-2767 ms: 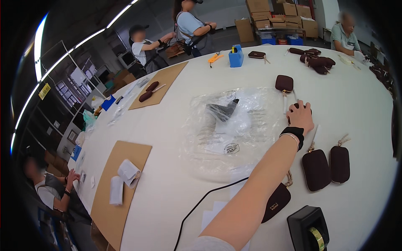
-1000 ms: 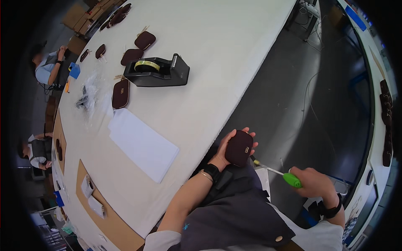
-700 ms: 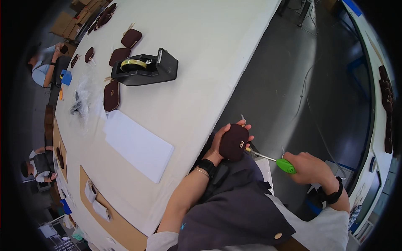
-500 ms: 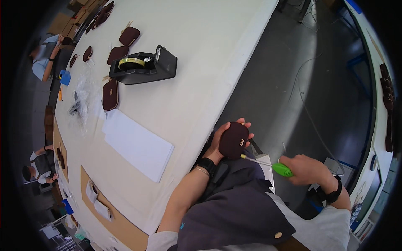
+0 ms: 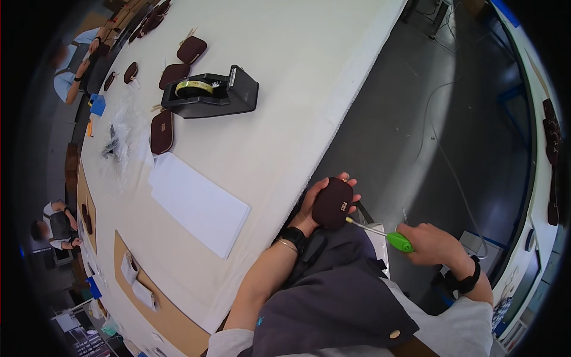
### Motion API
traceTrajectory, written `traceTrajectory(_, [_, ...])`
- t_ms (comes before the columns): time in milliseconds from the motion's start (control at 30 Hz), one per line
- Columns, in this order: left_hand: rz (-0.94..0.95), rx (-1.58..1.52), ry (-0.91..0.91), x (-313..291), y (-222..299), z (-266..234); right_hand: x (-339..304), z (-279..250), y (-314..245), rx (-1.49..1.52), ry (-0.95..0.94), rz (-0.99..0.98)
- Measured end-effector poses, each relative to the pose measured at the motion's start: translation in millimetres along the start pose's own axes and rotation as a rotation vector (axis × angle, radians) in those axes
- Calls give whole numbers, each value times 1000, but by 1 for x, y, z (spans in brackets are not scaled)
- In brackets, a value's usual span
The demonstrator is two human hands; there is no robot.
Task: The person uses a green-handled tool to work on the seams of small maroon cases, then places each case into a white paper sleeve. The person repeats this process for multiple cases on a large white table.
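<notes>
My left hand (image 5: 307,208) cradles a small dark maroon zip pouch (image 5: 332,202) beyond the table's edge, its fingers curled round the far side. Small gold lettering marks the pouch's face, and a bit of gold-coloured metal shows at its top. In my closed right hand (image 5: 437,244) is a green-handled tool (image 5: 400,241) with a thin metal shaft and a yellowish tip. That tip meets the pouch's lower right edge in the picture; whether it touches, I cannot tell.
On the white table (image 5: 279,119) to my left stand a black tape dispenser (image 5: 217,95), white paper sheets (image 5: 199,202) and several more maroon pouches (image 5: 162,132). Crumpled clear plastic (image 5: 122,140) lies beyond. Two other people (image 5: 74,65) work across the table. A cable (image 5: 449,154) trails over the floor.
The view has shifted slightly. My hands keep nearly the same pose, with the tool's tip still at the pouch's edge. At the far left, a person's arms have moved.
</notes>
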State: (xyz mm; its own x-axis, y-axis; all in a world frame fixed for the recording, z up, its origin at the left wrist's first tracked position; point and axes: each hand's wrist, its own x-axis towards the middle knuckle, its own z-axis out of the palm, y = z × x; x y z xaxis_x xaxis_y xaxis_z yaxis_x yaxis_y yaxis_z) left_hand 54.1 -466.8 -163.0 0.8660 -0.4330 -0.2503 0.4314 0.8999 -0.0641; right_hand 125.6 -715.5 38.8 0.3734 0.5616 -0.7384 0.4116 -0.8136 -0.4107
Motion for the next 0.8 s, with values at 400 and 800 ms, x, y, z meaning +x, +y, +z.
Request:
traceTrajectory(400, [24,49,-34,13,-13,45,29,25,10,587,416,-191])
traceTrajectory(800, [-346,336,-5,5,-24,62,47,35,-12,665,472,-359])
